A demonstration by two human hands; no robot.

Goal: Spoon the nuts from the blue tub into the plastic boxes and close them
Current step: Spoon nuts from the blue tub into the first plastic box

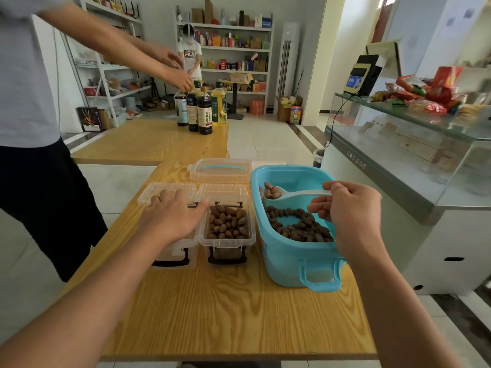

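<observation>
Both of the person's forearms are bare from the near edge of the picture up to the wrists, with no sleeve, watch, bracelet or glove on either. The left hand (174, 217) is bare too, its knuckles and the backs of its fingers plain, with short nails and no ring to be seen. The right hand (350, 211) is likewise uncovered, its thumb nail trimmed short, and nothing is worn at its wrist.
</observation>
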